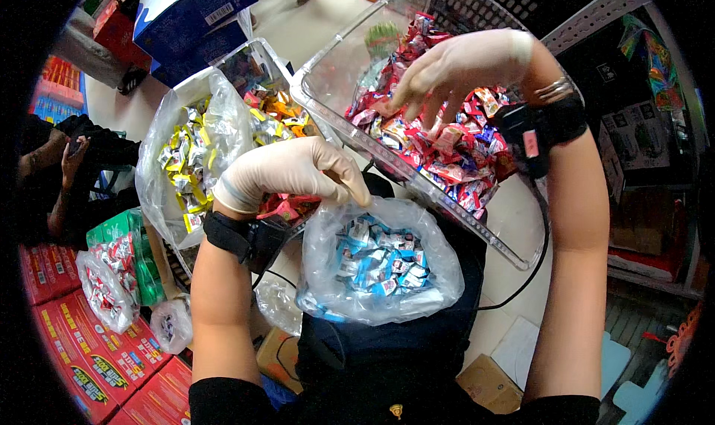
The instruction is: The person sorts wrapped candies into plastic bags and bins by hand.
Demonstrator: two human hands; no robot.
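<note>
My left hand, in a pale thin glove, pinches the rim of a clear plastic bag. Blue-and-white wrapped candies fill this bag, which rests on my lap. Over a large clear plastic bin my right hand, gloved too, reaches down with its fingers spread and bent, their tips at the red wrapped candies. Whether they touch or hold a candy is unclear. Left of the bin, another clear bag holds yellow-and-silver wrapped candies. Orange wrapped candies lie in a smaller clear bin behind it.
Blue cartons stand at the upper left. Red cartons at the lower left carry small candy bags. A person's hands show at the far left. A black cable hangs by my right arm. A cardboard box sits on the floor.
</note>
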